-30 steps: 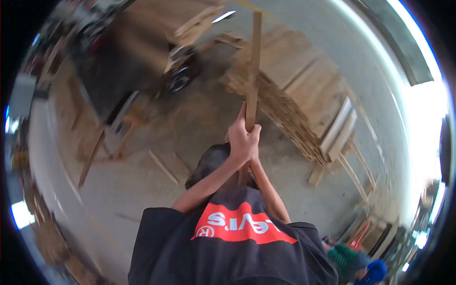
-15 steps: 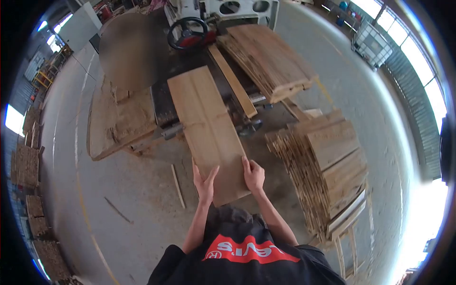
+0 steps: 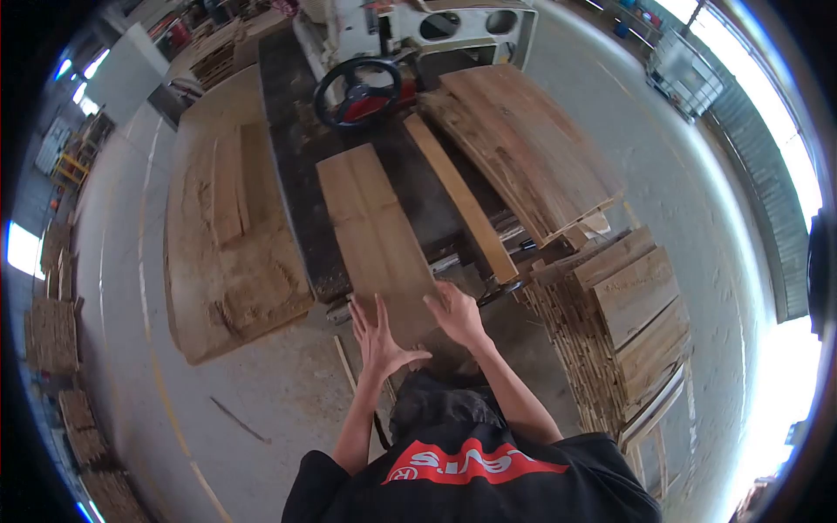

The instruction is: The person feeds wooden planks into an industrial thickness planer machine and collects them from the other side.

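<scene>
A long planed board (image 3: 370, 222) lies lengthwise over the dark machine table (image 3: 296, 166), its near end toward me. My left hand (image 3: 377, 343) is at the board's near left corner, fingers spread and thumb stretched out to the right. On the opposite edge, my right hand (image 3: 459, 315) has its fingers at the side and its thumb over the top face. A narrow yellowish wood strip (image 3: 462, 200) runs along the table to the right of the board. Beyond the board's far end is a black handwheel (image 3: 357, 91) on the pale machine (image 3: 466, 30).
A wide wooden slab (image 3: 196, 288) with loose pieces on it flanks the table at left. Boards (image 3: 532, 144) are piled on the right, with a tall stack (image 3: 602, 340) nearer me. A thin offcut (image 3: 240, 420) lies on the floor; a white caged tank (image 3: 684, 78) stands far right.
The board has slid forward and lower onto the machine table. My left hand has loosened from its edge and spread its fingers. My view has shifted, showing more of the left slab.
</scene>
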{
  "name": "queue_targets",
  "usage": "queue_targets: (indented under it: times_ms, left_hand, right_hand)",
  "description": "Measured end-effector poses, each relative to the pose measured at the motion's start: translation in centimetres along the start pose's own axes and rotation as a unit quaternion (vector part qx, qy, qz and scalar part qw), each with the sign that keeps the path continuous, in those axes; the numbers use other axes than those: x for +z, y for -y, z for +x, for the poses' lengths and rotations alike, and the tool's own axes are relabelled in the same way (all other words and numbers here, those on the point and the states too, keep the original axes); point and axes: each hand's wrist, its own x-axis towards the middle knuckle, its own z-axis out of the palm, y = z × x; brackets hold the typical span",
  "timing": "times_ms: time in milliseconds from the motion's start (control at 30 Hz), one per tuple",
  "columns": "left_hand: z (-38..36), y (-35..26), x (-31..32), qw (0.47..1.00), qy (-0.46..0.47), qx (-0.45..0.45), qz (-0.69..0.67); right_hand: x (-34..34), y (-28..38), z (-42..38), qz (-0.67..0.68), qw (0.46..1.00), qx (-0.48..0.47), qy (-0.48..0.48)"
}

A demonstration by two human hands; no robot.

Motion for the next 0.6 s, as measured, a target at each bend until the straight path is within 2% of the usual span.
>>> queue_targets:
  times_ms: [33,67,100,167,200,233,267,300,333,367,400,433,467,500,533,600]
  left_hand:
    - [0.5,0.3,1.0,0.999,-0.023,0.02,0.016]
    - [1.3,0.4,1.6,0.997,-0.05,0.011,0.066]
    - [1.6,0.7,1.9,0.996,-0.039,-0.015,0.073]
    - [2.6,-1.6,-0.3,0.995,-0.018,-0.05,0.09]
    - [2.5,-2.0,-0.5,0.992,-0.005,-0.073,0.102]
    - [2.3,-1.4,0.4,0.991,0.011,-0.074,0.11]
    - [2.7,1.8,2.2,0.99,0.008,-0.044,0.134]
    - [3.0,5.4,5.0,0.982,-0.093,0.063,0.149]
    - [3.9,8.7,7.1,0.981,-0.107,0.071,0.144]
    - [4.5,9.2,6.8,0.958,-0.172,0.175,0.152]
    - [6.1,7.5,6.7,0.948,-0.18,0.227,0.132]
    - [8.0,3.7,7.9,0.945,-0.166,0.257,0.114]
    - [9.3,-0.5,8.6,0.945,-0.146,0.276,0.094]
    - [10.6,-4.5,9.4,0.943,-0.12,0.299,0.087]
    - [11.6,-7.9,10.1,0.938,-0.097,0.323,0.081]
    - [13.6,-12.1,11.7,0.928,-0.056,0.363,0.066]
  right_hand:
    - [-1.6,1.3,-0.2,-0.033,0.996,-0.079,-0.014]
    - [-2.9,2.5,0.2,-0.054,0.992,-0.097,-0.06]
    - [-3.7,2.4,1.6,-0.104,0.979,-0.124,-0.121]
    - [-5.9,1.5,4.3,-0.207,0.93,-0.167,-0.255]
    - [-6.4,1.4,5.4,-0.219,0.945,-0.078,-0.232]
    - [-5.9,-0.5,6.5,-0.222,0.947,-0.046,-0.228]
    - [-5.4,-2.0,7.7,-0.189,0.97,0.007,-0.154]
    - [-5.1,-3.5,8.9,-0.162,0.981,0.065,-0.081]
    - [-2.2,-6.7,9.7,-0.318,0.934,-0.04,-0.156]
    - [-1.2,-6.4,10.0,-0.387,0.89,-0.042,-0.237]
    - [-4.2,-3.5,8.0,-0.41,0.9,-0.041,-0.143]
    - [-3.7,-3.6,9.1,-0.382,0.919,0.001,-0.098]
    - [-3.3,-4.6,9.1,-0.358,0.913,-0.035,-0.19]
    - [-1.5,-7.2,11.6,-0.293,0.927,-0.057,-0.226]
    - [-4.0,-5.5,10.3,-0.155,0.962,-0.017,-0.223]
    - [-3.5,-5.6,11.5,-0.109,0.942,-0.004,-0.318]
